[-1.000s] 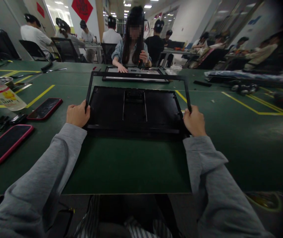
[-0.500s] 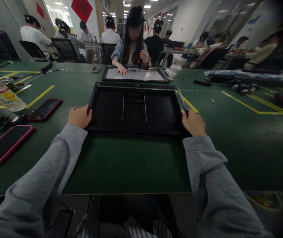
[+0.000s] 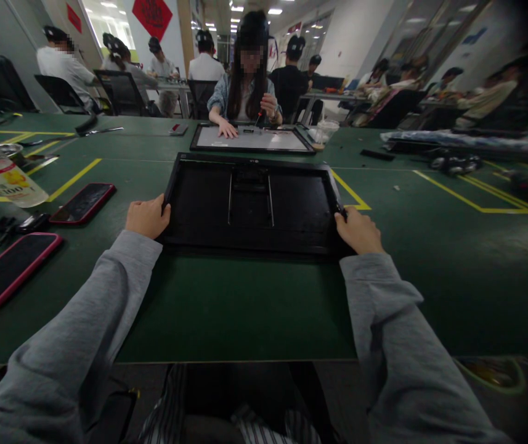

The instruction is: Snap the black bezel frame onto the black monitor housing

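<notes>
A black monitor back cover [image 3: 199, 200] lies on the green table in front of me, its hollow inner side up. Around its rim sits a thin black monitor bezel [image 3: 217, 161] with a small pale logo on the far strip. My left hand [image 3: 148, 217] is closed on the left side of the bezel, thumb over the edge. At the right side my right hand [image 3: 358, 230] grips the bezel with thumb and fingers. The fingers underneath are hidden. Two metal rails run along a recess in the cover's middle.
Across the table [image 3: 245, 308], a co-worker holds a screwdriver [image 3: 259, 117] over a display panel [image 3: 254, 139]. To the left lie two phones, a near one [image 3: 12, 271] and a farther one [image 3: 83, 203], beside a drink bottle [image 3: 9, 182]. A dark strip [image 3: 377, 155] lies right.
The bezel's right side, raised and apart from the cover before, has come down against the cover's rim. My right hand has shifted slightly left with it; my left hand has barely moved.
</notes>
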`<state>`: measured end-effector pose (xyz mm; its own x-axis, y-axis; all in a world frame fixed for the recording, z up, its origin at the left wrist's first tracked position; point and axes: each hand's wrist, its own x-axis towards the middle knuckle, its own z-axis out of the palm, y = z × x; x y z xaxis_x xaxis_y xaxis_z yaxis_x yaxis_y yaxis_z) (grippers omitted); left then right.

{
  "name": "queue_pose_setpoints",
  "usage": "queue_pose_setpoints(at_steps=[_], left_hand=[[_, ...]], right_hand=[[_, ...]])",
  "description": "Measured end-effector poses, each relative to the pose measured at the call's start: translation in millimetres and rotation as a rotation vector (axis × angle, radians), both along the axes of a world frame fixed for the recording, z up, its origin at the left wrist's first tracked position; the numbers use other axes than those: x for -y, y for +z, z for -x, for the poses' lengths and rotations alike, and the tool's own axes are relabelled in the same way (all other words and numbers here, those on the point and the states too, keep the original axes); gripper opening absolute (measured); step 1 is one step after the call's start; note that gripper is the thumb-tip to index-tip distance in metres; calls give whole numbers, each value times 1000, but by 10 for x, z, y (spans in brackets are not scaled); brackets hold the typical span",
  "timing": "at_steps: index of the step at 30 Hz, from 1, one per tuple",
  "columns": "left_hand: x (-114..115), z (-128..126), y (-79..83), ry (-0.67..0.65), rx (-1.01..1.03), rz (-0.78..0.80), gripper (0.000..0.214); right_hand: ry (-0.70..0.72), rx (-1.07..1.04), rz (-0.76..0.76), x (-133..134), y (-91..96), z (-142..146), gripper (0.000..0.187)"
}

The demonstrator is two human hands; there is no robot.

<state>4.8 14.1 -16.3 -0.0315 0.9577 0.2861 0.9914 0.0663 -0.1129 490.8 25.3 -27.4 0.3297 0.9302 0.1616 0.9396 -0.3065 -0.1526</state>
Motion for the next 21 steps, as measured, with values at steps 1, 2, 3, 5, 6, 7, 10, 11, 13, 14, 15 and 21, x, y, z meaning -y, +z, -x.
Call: queue_pose_setpoints(at_steps=[1,2,3,5,6,7,10,11,13,14,15,21], left_hand=[[-4,4,-2,2,-2,5,50],[-8,9,-5,3,-4,8,51],[-14,14,-10,4,-7,6,51],[-24,27,-24,2,-14,-7,52],[-28,32,-30,0,-16,-16,53],[-30,36,-36,-4,-18,-23,53],[-32,41,-45,-12,-16,-25,54],[-32,42,-45,-10,-12,-22,54],[-32,45,-44,-7,8,-17,53],[-32,47,-45,-6,24,-17,52],[-33,48,-47,-9,42,-16,51],[-32,12,-30,-40,154,-137,48]], right_hand=[[2,-3,-1,1,1,3,57],[5,-7,-2,1,1,6,58],[9,-10,-3,1,0,7,58],[17,-15,-7,-1,-6,6,58],[20,-17,-8,-3,-10,4,58],[22,-19,-11,-5,-15,1,58],[27,-29,-15,-8,-26,-3,58],[30,-33,-15,-8,-26,-1,57],[35,-39,-23,-5,-20,9,57],[34,-42,-33,-3,-13,18,56],[28,-44,-50,0,-2,28,56],[-68,-66,-188,31,113,79,49]])
